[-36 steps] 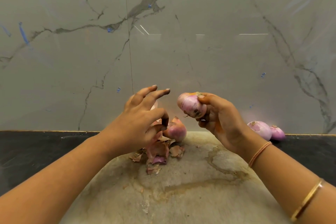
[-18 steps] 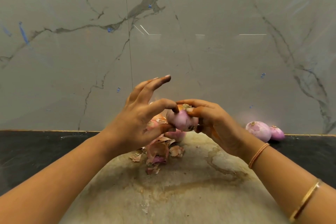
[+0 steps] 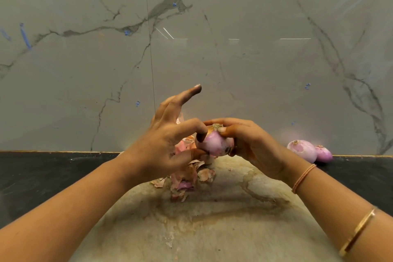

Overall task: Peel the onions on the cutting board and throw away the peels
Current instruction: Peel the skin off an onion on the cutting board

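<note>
Your right hand (image 3: pixel 253 144) curls round a pale purple round onion (image 3: pixel 214 144) above the far edge of the stained beige cutting board (image 3: pixel 212 229). Your left hand (image 3: pixel 168 144) pinches it between thumb and forefinger, other fingers straight. Papery peels (image 3: pixel 185 178) lie beneath.

onion (image 3: pixel 214 144): pink-purple, part-peeled, dry root tuft up, held above cutting board (image 3: pixel 212 229) | peels (image 3: pixel 185 178): papery pink-tan heap on board's far end | two peeled onions (image 3: pixel 303 152): purple, touching, on black tabletop (image 3: pixel 42 176), right

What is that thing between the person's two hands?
A pinkish onion, seen in the head view: the right hand grips it, and the left hand pinches its other side with thumb and forefinger.
</note>
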`<state>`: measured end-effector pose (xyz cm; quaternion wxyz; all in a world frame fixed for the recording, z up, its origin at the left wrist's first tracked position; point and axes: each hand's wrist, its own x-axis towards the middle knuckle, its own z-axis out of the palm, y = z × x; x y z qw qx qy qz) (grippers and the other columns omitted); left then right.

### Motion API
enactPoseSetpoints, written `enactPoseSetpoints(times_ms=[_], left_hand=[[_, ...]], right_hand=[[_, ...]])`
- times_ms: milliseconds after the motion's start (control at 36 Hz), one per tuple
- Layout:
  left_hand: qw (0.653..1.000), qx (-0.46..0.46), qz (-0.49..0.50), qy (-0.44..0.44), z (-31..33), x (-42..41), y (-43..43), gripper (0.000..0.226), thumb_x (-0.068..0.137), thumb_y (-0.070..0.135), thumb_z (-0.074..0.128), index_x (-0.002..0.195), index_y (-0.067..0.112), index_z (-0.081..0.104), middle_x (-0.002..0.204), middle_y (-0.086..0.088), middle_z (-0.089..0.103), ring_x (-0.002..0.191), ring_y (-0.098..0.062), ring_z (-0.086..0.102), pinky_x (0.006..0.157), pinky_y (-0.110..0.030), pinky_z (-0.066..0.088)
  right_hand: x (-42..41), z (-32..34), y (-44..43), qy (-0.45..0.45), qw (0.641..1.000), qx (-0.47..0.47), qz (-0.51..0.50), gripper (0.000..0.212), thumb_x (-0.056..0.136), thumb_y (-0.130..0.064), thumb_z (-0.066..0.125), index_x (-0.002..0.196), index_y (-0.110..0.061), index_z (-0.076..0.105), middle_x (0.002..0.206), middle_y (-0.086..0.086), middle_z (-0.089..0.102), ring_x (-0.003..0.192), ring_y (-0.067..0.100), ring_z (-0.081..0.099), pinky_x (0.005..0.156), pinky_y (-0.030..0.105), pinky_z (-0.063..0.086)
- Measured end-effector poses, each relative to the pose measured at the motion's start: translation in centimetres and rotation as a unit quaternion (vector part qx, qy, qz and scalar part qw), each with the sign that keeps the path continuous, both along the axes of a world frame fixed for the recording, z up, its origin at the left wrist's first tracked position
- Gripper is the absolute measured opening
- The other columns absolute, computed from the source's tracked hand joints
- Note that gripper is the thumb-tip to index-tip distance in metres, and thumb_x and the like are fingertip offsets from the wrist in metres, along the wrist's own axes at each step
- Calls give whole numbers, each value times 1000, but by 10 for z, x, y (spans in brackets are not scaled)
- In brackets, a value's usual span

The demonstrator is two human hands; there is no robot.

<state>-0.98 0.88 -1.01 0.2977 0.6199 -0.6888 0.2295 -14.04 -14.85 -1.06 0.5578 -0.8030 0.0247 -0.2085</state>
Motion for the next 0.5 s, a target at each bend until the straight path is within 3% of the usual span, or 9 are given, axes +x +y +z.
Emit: enactPoseSetpoints(times_ms=[83, 194, 333, 500], left_hand=[[1000, -13, 4, -5, 0, 1, 0, 15, 80, 48, 55, 93, 44, 50, 155, 11, 9, 143, -20, 9, 107, -35, 18], [1000, -20, 15, 9, 0, 2, 0, 24, 78, 47, 57, 98, 43, 45, 155, 12, 9, 143, -20, 10, 108, -39, 19], [999, -3, -7, 53, 2, 1, 1, 33, 79, 44, 56, 111, 47, 47, 153, 18, 17, 144, -13, 9, 111, -40, 17], [999, 1, 0, 37, 2, 5, -1, 19, 83, 39, 54, 100, 47, 53, 147, 23, 25, 143, -8, 9, 108, -22, 9]], right_hand=[[-1, 1, 0, -3, 1000, 4, -2, 46, 75, -35, 47, 113, -20, 69, 108, 8, 69, 95, 35, 56, 72, 35, 38], [0, 1, 2, 0, 1000, -11, -13, 45, 73, -36, 47, 110, -21, 69, 102, 5, 69, 83, 17, 55, 61, 22, 37], [2, -1, 1, 6, 999, -27, -28, 39, 72, -36, 48, 101, -27, 72, 91, -5, 69, 77, 13, 52, 60, 24, 36], [3, -1, 2, 12, 999, -41, -32, 33, 72, -35, 48, 95, -35, 72, 99, -8, 70, 92, 21, 57, 70, 32, 39]])
